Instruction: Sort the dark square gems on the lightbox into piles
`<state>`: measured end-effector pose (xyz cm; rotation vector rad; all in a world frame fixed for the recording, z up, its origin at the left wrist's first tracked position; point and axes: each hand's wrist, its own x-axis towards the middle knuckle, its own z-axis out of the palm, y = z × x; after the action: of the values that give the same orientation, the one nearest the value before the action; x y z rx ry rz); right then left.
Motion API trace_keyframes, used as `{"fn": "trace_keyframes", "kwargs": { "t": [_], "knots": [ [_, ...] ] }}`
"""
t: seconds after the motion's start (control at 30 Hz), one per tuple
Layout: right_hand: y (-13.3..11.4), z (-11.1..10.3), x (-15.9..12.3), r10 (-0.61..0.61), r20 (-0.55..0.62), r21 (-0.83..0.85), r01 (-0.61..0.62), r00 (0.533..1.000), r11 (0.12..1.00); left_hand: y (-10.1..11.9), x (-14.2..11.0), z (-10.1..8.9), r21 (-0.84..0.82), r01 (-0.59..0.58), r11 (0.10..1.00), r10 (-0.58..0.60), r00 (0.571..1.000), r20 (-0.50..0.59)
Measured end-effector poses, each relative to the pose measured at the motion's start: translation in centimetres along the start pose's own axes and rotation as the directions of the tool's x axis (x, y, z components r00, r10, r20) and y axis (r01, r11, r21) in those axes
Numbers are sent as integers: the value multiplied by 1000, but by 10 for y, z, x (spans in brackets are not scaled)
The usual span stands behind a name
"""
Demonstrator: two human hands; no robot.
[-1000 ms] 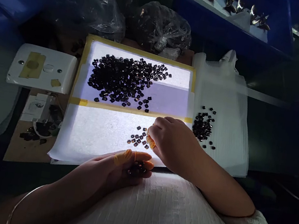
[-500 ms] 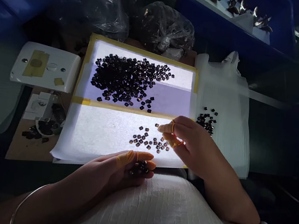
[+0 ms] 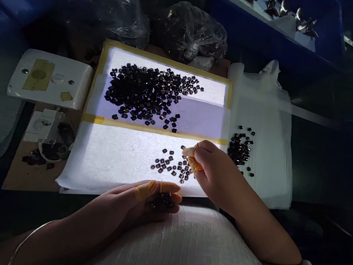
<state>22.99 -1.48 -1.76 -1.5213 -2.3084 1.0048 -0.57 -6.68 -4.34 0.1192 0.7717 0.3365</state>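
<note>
A lit white light panel [image 3: 119, 159] lies in front of me. A big heap of small dark square parts [image 3: 145, 92] covers its far half. A small scatter of the same parts [image 3: 170, 164] lies on the near half. My right hand [image 3: 210, 171], with orange finger cots, rests at the right edge of that scatter, fingertips pinched together on the parts. My left hand [image 3: 149, 199] lies at the panel's near edge, cupped around a little clump of the dark parts, also wearing orange finger cots.
A white foam sheet [image 3: 272, 133] to the right carries another small pile of dark parts [image 3: 240, 151]. A white switch box [image 3: 50, 78] sits left. Plastic bags [image 3: 191, 33] lie behind the panel. Blue bins [image 3: 273, 18] with metal pieces stand at the back right.
My right hand swung right, away from the scatter, uncovering more parts there, then came back left onto its right edge with fingertips pinched. My left hand stayed put.
</note>
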Motion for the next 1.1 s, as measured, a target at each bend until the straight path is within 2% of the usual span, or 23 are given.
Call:
{"fn": "trace_keyframes", "kwargs": {
  "t": [0.07, 0.2, 0.33, 0.6, 0.83, 1.1],
  "knots": [
    [4, -2, -2, -4, -19, 90, 5, 1000, 996, -2, 0, -4, -14, -1, 1000, 1, 1000, -3],
    [21, -9, -10, 58, -138, 195, -30, 989, 980, -5, -1, -8, -29, -9, 1000, 9, 1000, 6],
    [33, -12, -19, 98, -146, 237, -61, 984, 970, -7, 0, -9, -10, -8, 1000, 8, 1000, -17],
    [42, -3, -22, 67, -198, 289, -7, 978, 957, -9, 1, -15, 16, 10, 1000, -9, 1000, -22],
    [39, 0, -24, 53, -227, 234, 2, 972, 972, -5, 0, -6, 29, 29, 999, -27, 998, -60],
    [20, -1, -30, -89, -124, 8, 91, 988, 996, -2, 1, -3, 62, 18, 998, -15, 999, -43]
  ]
}}
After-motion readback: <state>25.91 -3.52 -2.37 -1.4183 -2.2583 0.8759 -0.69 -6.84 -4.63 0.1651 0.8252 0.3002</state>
